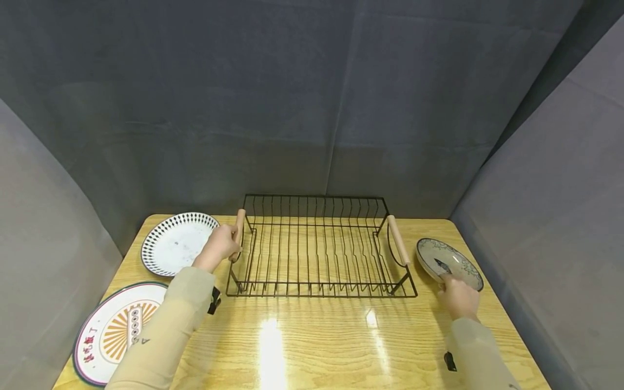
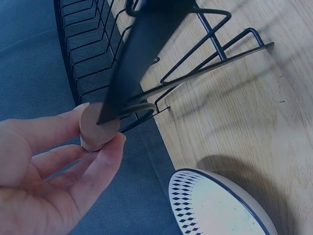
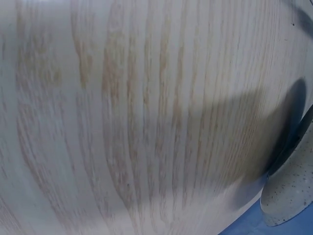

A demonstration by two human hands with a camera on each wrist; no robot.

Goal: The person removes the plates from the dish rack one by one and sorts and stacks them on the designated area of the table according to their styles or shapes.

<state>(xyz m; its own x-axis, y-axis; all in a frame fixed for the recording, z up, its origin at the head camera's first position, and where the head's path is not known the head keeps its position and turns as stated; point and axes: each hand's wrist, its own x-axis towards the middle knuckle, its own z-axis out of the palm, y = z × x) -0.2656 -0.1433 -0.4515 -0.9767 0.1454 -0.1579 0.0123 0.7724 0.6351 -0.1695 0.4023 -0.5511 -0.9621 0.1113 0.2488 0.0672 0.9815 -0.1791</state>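
Observation:
A black wire dish rack with wooden handles stands on the table. My left hand grips its left wooden handle; in the left wrist view the thumb and fingers pinch the round handle end. Off to the right, my right hand holds the near rim of a grey-beige patterned plate, thumb over its inner face. The speckled side of that plate shows at the edge of the right wrist view, where the hand itself is out of sight.
A white plate with a black diamond rim lies left of the rack. Nearer, partly hidden by the left sleeve, is a white plate with an orange sunburst. The wooden table has grey cloth behind and beside it.

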